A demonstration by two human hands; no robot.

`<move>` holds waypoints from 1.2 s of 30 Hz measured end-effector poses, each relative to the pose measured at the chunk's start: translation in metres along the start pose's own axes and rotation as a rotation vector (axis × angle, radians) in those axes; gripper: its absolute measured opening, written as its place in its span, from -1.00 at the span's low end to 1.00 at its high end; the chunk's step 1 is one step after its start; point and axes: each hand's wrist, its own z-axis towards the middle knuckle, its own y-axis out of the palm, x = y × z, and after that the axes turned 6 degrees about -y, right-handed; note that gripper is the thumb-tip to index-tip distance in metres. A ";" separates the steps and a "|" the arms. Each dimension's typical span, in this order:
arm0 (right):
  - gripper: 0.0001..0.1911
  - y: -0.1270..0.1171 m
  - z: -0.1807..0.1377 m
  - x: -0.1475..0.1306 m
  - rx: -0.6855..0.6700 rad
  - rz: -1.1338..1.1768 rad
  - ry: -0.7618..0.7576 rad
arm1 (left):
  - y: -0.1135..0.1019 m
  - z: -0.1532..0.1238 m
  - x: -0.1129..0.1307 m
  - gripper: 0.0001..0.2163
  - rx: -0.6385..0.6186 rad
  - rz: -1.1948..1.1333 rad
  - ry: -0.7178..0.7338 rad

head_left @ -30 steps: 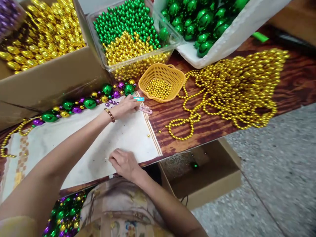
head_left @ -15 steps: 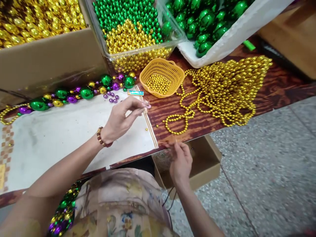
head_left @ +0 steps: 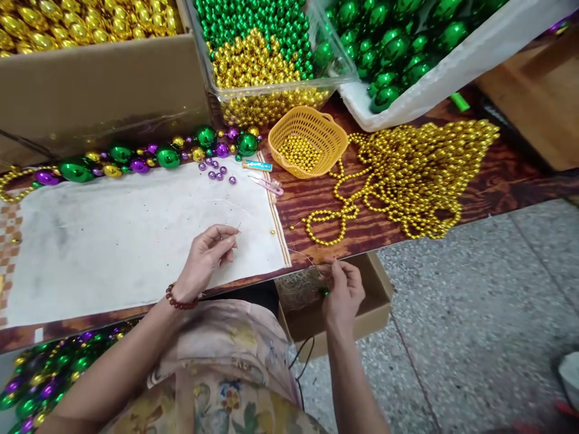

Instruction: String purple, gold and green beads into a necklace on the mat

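Observation:
My left hand [head_left: 211, 256], a beaded bracelet at its wrist, hovers over the white cloth [head_left: 113, 253]. Its thumb and fingers are closed on a thin thread [head_left: 239, 228], whose short end sticks up. Beyond the table's front edge, my right hand [head_left: 342, 292] pinches a fine thread [head_left: 304, 254] that trails over the edge. Whether both hands hold one thread I cannot tell. Pink-handled thread snips [head_left: 268, 184] lie on the cloth's right border, near several loose purple beads [head_left: 219, 175]. A single gold bead [head_left: 272, 232] rests near that border.
An orange basket [head_left: 332, 135] holds small gold beads beside a heap of gold bead strands [head_left: 425, 175]. A strand of green, purple and gold beads [head_left: 169, 157] lines the cloth's back. Behind stand a cardboard box [head_left: 104, 84] and a clear bin [head_left: 280, 96]. Below is an open carton [head_left: 362, 319].
My left hand has let go of the pink snips, which now lie on the cloth, and has come down toward me to pinch thread. My right hand keeps its pinch, having moved slightly.

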 end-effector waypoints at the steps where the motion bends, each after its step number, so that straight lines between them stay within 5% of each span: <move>1: -0.66 -0.007 0.003 0.008 -0.023 -0.032 0.045 | -0.004 -0.002 -0.001 -0.74 0.003 -0.008 -0.010; 6: -0.64 -0.039 -0.006 0.031 0.025 -0.156 0.045 | -0.014 -0.006 -0.009 -0.77 -0.001 0.001 -0.043; 10: -0.69 -0.036 -0.004 0.021 0.084 -0.188 -0.089 | -0.010 -0.004 -0.011 -0.79 -0.042 0.028 -0.018; 15: -0.76 -0.028 0.014 0.013 -0.212 -0.498 -0.342 | -0.007 -0.004 -0.013 -0.79 -0.069 0.070 0.011; 18: -0.78 -0.036 0.016 0.021 -0.292 -0.612 -0.357 | -0.009 -0.006 -0.015 -0.79 -0.064 0.041 0.007; 26: -0.70 -0.069 -0.005 0.021 -0.124 -0.725 -0.380 | -0.007 -0.003 -0.017 -0.78 -0.082 0.015 -0.021; 30: -0.86 -0.030 -0.022 -0.017 -0.219 -0.613 -0.583 | -0.002 -0.005 -0.017 -0.74 -0.095 -0.045 -0.045; 36: -0.93 0.075 -0.053 -0.064 -0.648 -0.133 -0.479 | -0.007 -0.015 -0.006 -0.66 -0.096 -0.123 -0.109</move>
